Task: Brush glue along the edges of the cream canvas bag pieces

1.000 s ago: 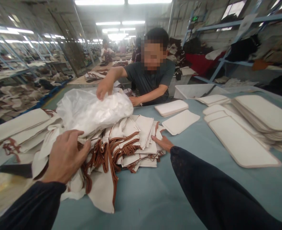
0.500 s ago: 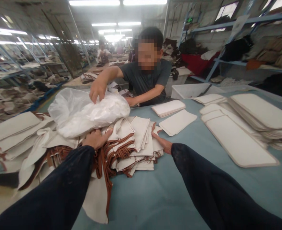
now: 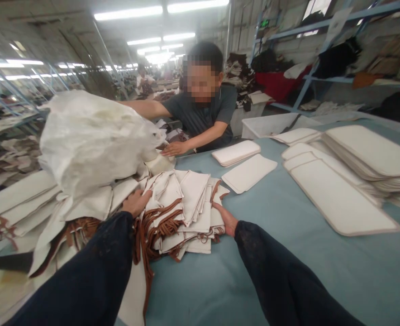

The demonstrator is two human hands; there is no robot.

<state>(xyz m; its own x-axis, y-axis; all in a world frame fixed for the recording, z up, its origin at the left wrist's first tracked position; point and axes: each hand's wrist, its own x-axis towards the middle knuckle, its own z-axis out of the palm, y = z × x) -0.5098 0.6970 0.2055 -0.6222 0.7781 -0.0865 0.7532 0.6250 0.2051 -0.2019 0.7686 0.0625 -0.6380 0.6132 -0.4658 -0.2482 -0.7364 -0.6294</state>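
A thick, uneven pile of cream fabric pieces with brown edging lies in front of me on the table. My left hand grips the pile's left side, thumb over the cloth and the other fingers partly hidden. At the right edge my right hand holds the same pile, its fingers mostly out of sight beneath the cloth. Beyond my left hand, a big translucent plastic bag is raised by a co-worker's arm. That person's other hand rests by the bag's lower right corner, palm down.
Flat cream panels are stacked on the right of the blue-green table. Smaller panels lie nearer the middle. More brown-edged pieces cover the left side. A white bin stands at the far edge, with shelving behind.
The co-worker has lifted the plastic bag up and to the left, off the fabric, and it now looks fuller. My hands stay on the pile, which appears slightly further left.
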